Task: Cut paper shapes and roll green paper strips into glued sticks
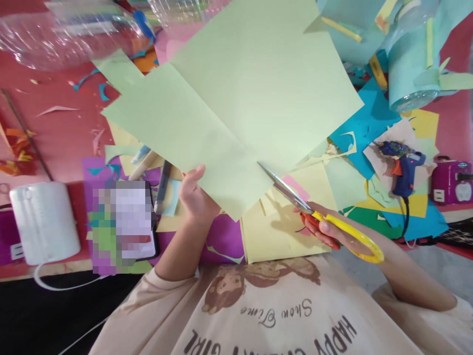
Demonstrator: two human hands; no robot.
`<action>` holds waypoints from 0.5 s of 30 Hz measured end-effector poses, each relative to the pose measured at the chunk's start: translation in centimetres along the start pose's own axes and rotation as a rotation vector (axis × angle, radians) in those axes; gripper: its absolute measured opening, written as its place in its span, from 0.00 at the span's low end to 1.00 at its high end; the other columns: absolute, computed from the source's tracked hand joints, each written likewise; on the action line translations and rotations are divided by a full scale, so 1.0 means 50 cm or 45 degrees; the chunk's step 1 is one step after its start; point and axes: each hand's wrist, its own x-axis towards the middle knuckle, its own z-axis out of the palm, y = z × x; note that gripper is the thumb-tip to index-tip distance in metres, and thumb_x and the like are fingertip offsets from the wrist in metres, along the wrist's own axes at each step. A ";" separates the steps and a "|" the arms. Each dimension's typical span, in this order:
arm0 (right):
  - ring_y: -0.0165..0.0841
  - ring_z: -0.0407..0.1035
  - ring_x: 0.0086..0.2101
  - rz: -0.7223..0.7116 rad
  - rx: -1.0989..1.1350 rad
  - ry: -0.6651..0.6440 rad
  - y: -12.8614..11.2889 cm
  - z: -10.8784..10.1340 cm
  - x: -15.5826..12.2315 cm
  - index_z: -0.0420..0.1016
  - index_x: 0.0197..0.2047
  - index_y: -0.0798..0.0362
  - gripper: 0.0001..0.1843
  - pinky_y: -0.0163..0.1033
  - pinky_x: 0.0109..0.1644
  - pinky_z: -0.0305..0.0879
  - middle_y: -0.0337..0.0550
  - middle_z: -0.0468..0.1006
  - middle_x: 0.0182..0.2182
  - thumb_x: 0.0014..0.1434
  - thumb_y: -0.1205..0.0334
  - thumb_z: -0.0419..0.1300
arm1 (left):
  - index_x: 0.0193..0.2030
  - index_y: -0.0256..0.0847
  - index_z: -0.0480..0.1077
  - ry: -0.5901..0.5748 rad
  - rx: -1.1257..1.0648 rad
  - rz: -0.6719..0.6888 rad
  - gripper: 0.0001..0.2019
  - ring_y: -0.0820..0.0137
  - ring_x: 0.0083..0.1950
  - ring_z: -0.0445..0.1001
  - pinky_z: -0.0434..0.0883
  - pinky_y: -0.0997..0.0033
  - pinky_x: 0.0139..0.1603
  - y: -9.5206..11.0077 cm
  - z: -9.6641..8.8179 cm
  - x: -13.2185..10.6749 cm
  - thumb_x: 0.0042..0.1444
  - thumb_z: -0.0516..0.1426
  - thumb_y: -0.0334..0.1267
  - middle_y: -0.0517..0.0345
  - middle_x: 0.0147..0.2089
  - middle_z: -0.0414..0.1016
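Note:
My left hand (194, 195) grips the lower edge of a large pale green paper sheet (236, 98), thumb on top, holding it up over the work surface. My right hand (328, 231) holds yellow-and-red handled scissors (314, 212). Their silver blades point up and left, with the tips touching the paper's edge near a cut slit. Yellow paper (281, 231) lies underneath.
A blue glue gun (402, 167) lies at the right on paper scraps. A light blue covered bottle (410, 64) sits top right, clear plastic bottles (70, 34) top left. A white roll (44, 222) and a phone (123, 222) are at the left. Coloured scraps litter the red surface (51, 133).

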 end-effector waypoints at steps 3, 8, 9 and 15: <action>0.22 0.42 0.17 0.031 0.018 -0.031 0.008 0.000 0.002 0.58 0.58 0.51 0.35 0.33 0.22 0.50 0.28 0.53 0.19 0.57 0.34 0.49 | 0.33 0.41 0.73 0.013 0.012 0.016 0.09 0.51 0.57 0.72 0.72 0.55 0.55 -0.001 -0.002 0.000 0.46 0.58 0.41 0.52 0.42 0.79; 0.19 0.44 0.18 -0.023 -0.009 0.042 -0.001 0.010 -0.002 0.60 0.55 0.50 0.31 0.32 0.21 0.42 0.31 0.54 0.25 0.58 0.36 0.51 | 0.31 0.40 0.72 0.001 -0.011 0.003 0.08 0.51 0.57 0.72 0.72 0.54 0.55 0.000 0.000 -0.001 0.46 0.58 0.41 0.51 0.41 0.79; 0.19 0.43 0.18 -0.018 0.007 0.045 -0.002 0.011 -0.003 0.60 0.55 0.50 0.31 0.32 0.20 0.39 0.31 0.53 0.25 0.58 0.36 0.52 | 0.32 0.41 0.72 -0.009 -0.012 0.004 0.08 0.51 0.56 0.72 0.72 0.54 0.55 0.001 0.000 -0.001 0.47 0.58 0.41 0.51 0.41 0.79; 0.20 0.44 0.19 0.065 0.096 0.122 0.013 0.013 0.008 0.63 0.51 0.50 0.26 0.30 0.18 0.42 0.32 0.52 0.28 0.56 0.42 0.57 | 0.36 0.43 0.73 -0.029 -0.001 0.010 0.10 0.50 0.56 0.72 0.73 0.54 0.54 0.002 0.001 -0.002 0.47 0.58 0.42 0.52 0.42 0.79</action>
